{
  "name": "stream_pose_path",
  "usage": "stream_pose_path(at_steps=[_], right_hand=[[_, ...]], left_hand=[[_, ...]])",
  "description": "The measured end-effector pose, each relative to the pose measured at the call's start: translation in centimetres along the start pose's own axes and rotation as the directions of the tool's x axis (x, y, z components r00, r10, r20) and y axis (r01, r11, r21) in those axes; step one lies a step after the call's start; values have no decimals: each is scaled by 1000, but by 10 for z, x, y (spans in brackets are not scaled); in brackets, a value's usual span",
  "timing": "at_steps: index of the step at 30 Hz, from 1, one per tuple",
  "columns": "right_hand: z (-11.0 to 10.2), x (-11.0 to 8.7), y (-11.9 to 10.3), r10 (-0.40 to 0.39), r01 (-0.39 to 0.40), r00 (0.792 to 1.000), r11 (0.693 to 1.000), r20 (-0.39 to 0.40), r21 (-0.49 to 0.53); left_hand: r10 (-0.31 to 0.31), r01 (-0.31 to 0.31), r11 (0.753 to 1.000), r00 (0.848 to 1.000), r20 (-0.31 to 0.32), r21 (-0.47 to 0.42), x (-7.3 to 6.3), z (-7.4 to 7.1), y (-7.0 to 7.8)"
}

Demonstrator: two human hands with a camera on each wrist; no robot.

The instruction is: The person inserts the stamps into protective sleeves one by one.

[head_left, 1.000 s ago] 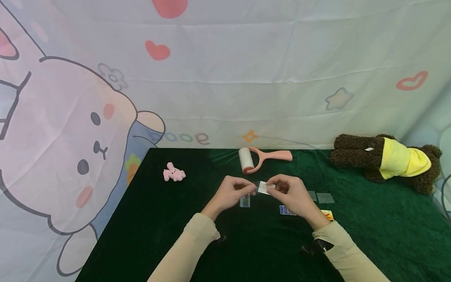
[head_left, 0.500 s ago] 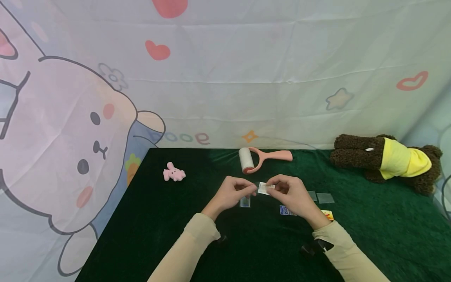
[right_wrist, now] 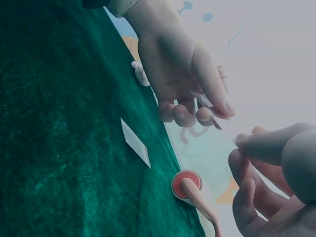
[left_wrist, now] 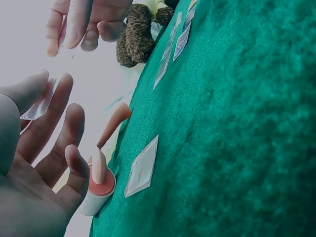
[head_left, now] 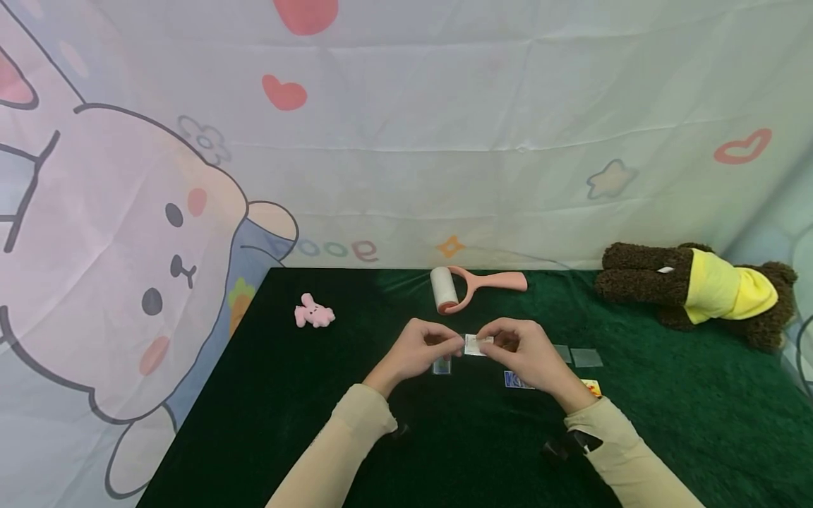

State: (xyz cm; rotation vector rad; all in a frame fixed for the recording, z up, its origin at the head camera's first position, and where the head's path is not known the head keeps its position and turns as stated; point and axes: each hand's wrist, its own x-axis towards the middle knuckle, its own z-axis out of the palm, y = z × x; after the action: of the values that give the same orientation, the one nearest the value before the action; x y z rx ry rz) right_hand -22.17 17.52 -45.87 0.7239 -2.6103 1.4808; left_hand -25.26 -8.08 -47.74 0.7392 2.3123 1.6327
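Observation:
Above the table, my left hand [head_left: 425,347] pinches a small clear plastic sleeve [left_wrist: 41,102] between thumb and index finger. Opposite it, my right hand [head_left: 522,349] pinches a small white-faced card [head_left: 475,346] by its right side. The card's left edge lies close to the left fingertips; whether it touches the sleeve cannot be told. Beneath the left hand lies a card in a clear sleeve [head_left: 442,366]. A blue card [head_left: 517,379] and a yellow-red card [head_left: 592,387], partly hidden by the right wrist, lie near the right arm.
Clear sleeves [head_left: 586,357] lie on the green cloth [head_left: 305,423] right of the right hand. Behind the hands rests a pink lint roller [head_left: 473,286]. A small pink plush [head_left: 314,311] sits at left, and a brown teddy bear in yellow [head_left: 699,286] lies at right.
My right hand has come slightly down and left with the white card, which has turned more level. My left hand stays almost in place with the sleeve.

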Motion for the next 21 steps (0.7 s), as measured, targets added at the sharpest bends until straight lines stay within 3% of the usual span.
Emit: stream_pose_path(at_steps=[5, 12, 21], right_hand=[[1, -1, 1, -34, 34, 999, 999, 7, -2], [3, 0, 0, -16, 16, 1000, 1000, -8, 17], [6, 0, -1, 25, -24, 999, 999, -28, 32]], left_hand=[[24, -24, 1000, 1000, -12, 19, 0, 2, 1], [58, -54, 996, 997, -53, 64, -2, 5, 4], [100, -94, 984, 995, -29, 154, -2, 7, 7]])
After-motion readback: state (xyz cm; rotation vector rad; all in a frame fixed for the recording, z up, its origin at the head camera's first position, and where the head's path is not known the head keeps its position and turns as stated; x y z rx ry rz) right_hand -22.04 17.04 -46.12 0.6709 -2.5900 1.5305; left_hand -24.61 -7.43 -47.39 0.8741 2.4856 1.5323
